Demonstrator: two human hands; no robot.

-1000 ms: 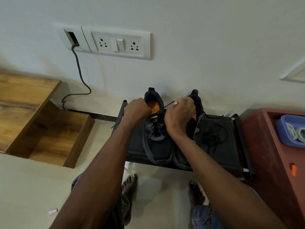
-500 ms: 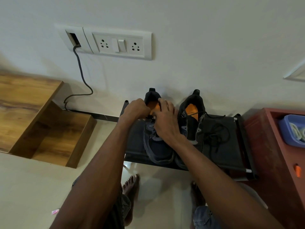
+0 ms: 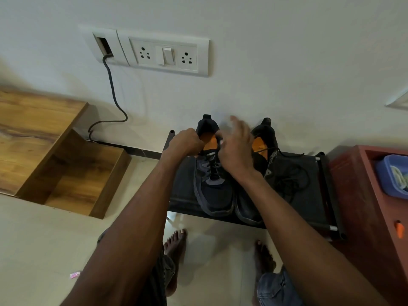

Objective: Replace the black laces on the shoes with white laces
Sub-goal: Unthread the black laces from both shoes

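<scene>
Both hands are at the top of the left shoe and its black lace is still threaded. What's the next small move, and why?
Probably pull the black lace out of the top eyelets of the left shoe. The left hand steadies the collar and the right hand pinches at the lace there, while lower crossings remain threaded. The right shoe looks already unlaced, with a loose lace beside it on the rack.

arms: bare to the frame edge, no sleeves, no watch
feet (image 3: 175,246): bare
left leg (image 3: 159,277): dark grey cloth
right leg (image 3: 276,288): blue denim
</scene>
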